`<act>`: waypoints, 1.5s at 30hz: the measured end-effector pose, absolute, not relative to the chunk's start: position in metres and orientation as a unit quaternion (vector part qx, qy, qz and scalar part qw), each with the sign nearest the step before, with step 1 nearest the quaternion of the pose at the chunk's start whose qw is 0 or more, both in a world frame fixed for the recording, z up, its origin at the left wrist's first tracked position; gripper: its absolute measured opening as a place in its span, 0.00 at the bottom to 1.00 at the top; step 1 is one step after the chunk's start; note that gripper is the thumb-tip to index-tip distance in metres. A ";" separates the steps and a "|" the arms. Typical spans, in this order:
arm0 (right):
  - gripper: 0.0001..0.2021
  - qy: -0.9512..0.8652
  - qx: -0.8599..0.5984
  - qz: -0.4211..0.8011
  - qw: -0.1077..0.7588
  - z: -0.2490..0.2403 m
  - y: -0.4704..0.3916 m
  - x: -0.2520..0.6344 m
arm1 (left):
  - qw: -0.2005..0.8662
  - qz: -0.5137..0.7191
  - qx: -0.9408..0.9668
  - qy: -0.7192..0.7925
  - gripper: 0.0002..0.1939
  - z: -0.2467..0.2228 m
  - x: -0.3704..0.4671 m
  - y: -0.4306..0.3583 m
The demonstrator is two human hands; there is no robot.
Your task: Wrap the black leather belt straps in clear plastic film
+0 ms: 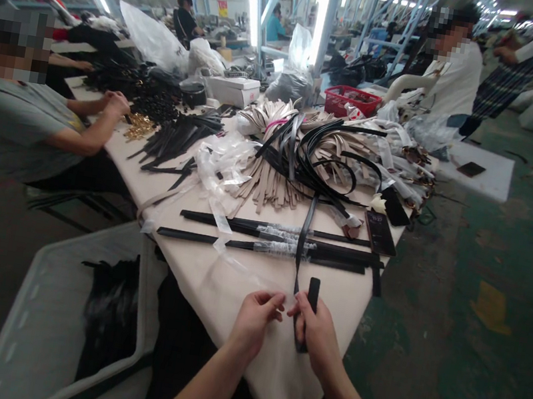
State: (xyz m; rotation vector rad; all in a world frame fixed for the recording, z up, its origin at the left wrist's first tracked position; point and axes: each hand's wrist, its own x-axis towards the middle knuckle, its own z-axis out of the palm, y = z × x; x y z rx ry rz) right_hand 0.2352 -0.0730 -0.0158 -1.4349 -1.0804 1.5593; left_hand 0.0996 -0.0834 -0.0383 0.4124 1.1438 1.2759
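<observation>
My right hand [314, 328] is closed around a black strap [313, 294] near the table's front corner; the strap's end sticks up past the fingers, and a long part runs up the table. My left hand [255, 319] is just left of it, its thumb and fingers pinched at the end of a clear plastic strip [245, 267] that trails to the upper left. Beyond my hands, black strap bundles [338, 257] wrapped in clear plastic lie crosswise. Farther back is a large heap of beige straps [269, 183] with black straps looped over it.
A white bin [28, 297] with black pieces stands at the lower left. A person [15, 126] sits at the left edge beside black and gold parts. A phone [381, 233] lies at the right edge; a red basket [350, 100] is behind the heap.
</observation>
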 end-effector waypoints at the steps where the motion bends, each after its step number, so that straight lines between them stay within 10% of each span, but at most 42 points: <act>1: 0.21 -0.408 -0.544 0.627 0.380 -0.016 -0.074 0.236 | 0.632 0.568 0.160 0.503 0.16 -0.038 0.098 -0.082; 28: 0.22 -0.479 -0.438 0.743 0.165 0.000 -0.069 0.230 | 0.659 0.522 0.225 0.492 0.16 -0.031 0.082 -0.088; 45: 0.14 -0.779 -0.430 0.428 0.158 0.044 -0.062 0.229 | 0.593 0.591 0.206 0.507 0.19 -0.024 0.057 -0.111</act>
